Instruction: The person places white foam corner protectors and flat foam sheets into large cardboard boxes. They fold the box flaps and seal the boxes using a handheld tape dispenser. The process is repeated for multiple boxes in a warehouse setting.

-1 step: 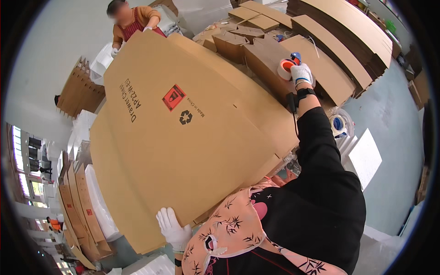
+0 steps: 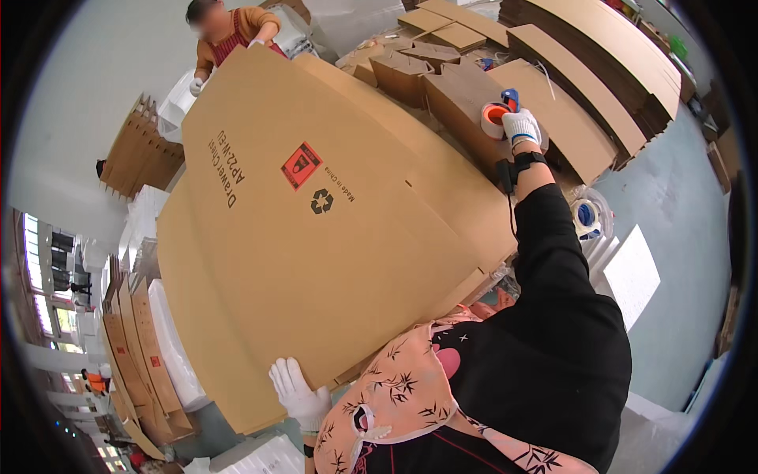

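Note:
A large brown cardboard carton, printed with a red label and a recycling symbol, lies in front of me. Against its near edge rests my left hand in a white glove, fingers stretched out over the cardboard, holding nothing. Out to the far right, my right hand, also gloved, is closed around a tape dispenser with a blue end. An orange-cored roll of tape sits on it, beside the carton's right side. The fingers wrapped round the handle are partly hidden.
At the carton's far end stands a co-worker with gloved hands at its edge. Stacked flat cardboard fills the far right. White foam sheets and tape rolls are by my right arm. More panels stand at left.

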